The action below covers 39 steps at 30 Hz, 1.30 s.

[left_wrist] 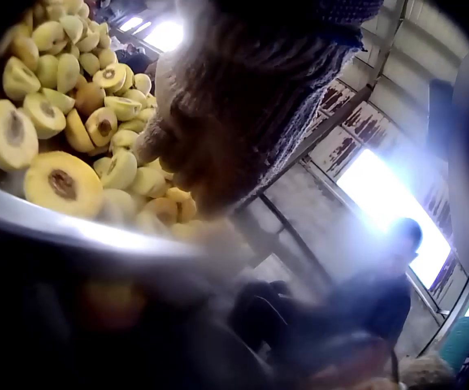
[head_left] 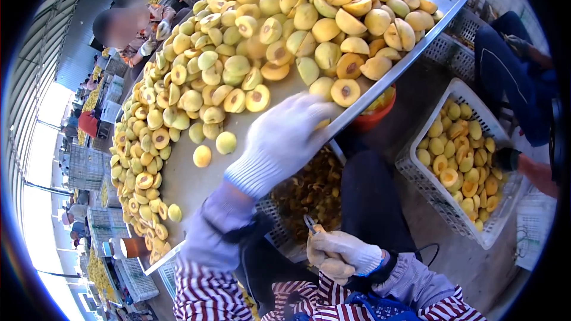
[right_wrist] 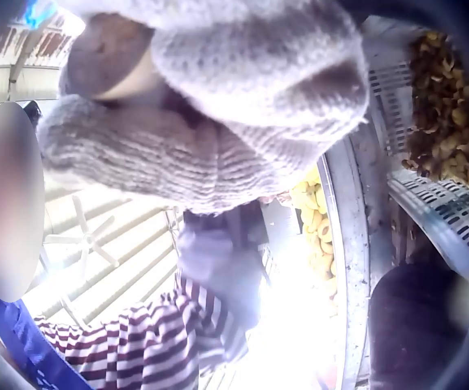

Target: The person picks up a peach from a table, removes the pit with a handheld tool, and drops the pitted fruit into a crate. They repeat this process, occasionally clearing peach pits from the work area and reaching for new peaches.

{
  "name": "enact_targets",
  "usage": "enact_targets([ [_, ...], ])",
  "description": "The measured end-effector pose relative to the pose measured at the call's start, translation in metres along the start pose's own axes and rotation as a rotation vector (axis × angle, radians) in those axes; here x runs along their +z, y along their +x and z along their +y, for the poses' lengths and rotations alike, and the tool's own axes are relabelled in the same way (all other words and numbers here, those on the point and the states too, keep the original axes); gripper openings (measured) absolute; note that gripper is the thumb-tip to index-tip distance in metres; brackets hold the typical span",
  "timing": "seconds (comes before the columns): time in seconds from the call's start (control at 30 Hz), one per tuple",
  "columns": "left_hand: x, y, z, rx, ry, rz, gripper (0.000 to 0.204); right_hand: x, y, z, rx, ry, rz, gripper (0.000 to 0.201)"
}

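While left hand [head_left: 284,137] reaches, peach half [head_left: 345,91] just beyond.

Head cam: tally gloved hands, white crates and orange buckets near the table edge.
Gloved hands: 2, the left hand and the right hand
White crates holding fruit halves: 1, the white crate
Orange buckets: 1, the orange bucket
Total: 4

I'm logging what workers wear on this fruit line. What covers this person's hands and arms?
Both hands wear knitted work gloves: the left hand a white one with a ribbed cuff, the right hand a stained off-white one edged in blue at the wrist. Pale lilac oversleeves cover the forearms, over a red-and-white striped garment.
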State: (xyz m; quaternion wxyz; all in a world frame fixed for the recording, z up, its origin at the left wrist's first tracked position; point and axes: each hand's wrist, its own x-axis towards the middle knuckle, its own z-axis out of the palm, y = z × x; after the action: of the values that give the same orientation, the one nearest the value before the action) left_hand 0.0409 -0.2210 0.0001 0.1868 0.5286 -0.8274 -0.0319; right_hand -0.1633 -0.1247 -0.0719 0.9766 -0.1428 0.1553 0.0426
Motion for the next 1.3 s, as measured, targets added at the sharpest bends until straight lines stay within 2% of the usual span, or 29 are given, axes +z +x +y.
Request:
enact_targets([
  [0.07,0.043,0.042,-0.010,0.113,-0.116,0.084,0.033,-0.006,-0.002,0.001,-0.002,0.041,0.033,0.039],
  [0.17,0.092,0.070,-0.027,0.131,-0.011,0.009,0.027,-0.014,-0.003,0.004,-0.046,0.047,0.060,0.039],
  [0.27,0.102,0.059,-0.049,0.012,-0.021,-0.062,0.029,-0.016,-0.003,-0.001,-0.015,0.056,0.088,0.043],
  [0.3,0.098,0.052,-0.056,-0.116,-0.004,-0.128,0.033,-0.020,-0.001,0.003,0.009,0.092,0.085,0.042],
  [0.5,0.043,-0.066,-0.092,-0.231,0.065,-0.095,0.031,-0.014,0.005,0.006,0.029,-0.010,0.123,0.039],
  [0.6,0.008,-0.132,-0.098,-0.348,0.028,-0.237,0.033,-0.013,0.008,0.008,0.071,-0.001,0.090,0.038],
  [0.67,-0.025,-0.177,-0.104,-0.281,-0.073,-0.332,0.036,-0.016,0.008,0.012,0.089,0.007,0.063,0.037],
  [0.73,-0.095,-0.168,-0.069,-0.851,-0.156,-0.779,0.042,-0.019,0.006,0.012,0.070,0.007,0.035,0.036],
  [0.8,-0.137,-0.199,-0.078,-0.834,-0.003,-0.776,0.049,-0.020,0.008,0.014,0.080,0.015,0.053,0.036],
  [0.87,-0.172,-0.176,-0.068,-1.040,0.033,-0.748,0.057,-0.018,0.014,0.014,0.092,-0.007,0.057,0.037],
  [0.93,-0.175,-0.152,-0.072,-0.963,0.124,-0.558,0.055,-0.014,0.021,0.013,0.098,-0.056,0.059,0.037],
  [0.97,-0.164,-0.131,-0.071,-0.877,0.135,-0.452,0.053,-0.006,0.019,0.005,0.111,-0.081,0.075,0.038],
  [1.03,-0.135,-0.086,-0.078,-0.664,0.095,-0.395,0.046,-0.009,0.017,0.006,0.107,-0.031,0.082,0.037],
  [1.1,-0.092,-0.051,-0.105,-0.440,0.163,-0.367,0.046,-0.016,0.014,0.008,0.106,0.029,0.105,0.035],
  [1.17,-0.050,-0.010,-0.126,-0.380,0.233,-0.326,0.048,-0.014,0.008,0.003,0.079,0.055,0.124,0.034],
  [1.23,-0.008,0.023,-0.151,-0.380,0.272,-0.202,0.054,-0.018,0.011,0.006,0.077,0.061,0.127,0.035],
  [1.27,0.009,0.040,-0.158,-0.450,0.278,-0.187,0.060,-0.017,0.012,0.005,0.073,0.025,0.152,0.035],
  [1.3,0.019,0.054,-0.155,-0.584,0.331,-0.248,0.062,-0.016,0.013,0.004,0.076,0.055,0.146,0.035],
])
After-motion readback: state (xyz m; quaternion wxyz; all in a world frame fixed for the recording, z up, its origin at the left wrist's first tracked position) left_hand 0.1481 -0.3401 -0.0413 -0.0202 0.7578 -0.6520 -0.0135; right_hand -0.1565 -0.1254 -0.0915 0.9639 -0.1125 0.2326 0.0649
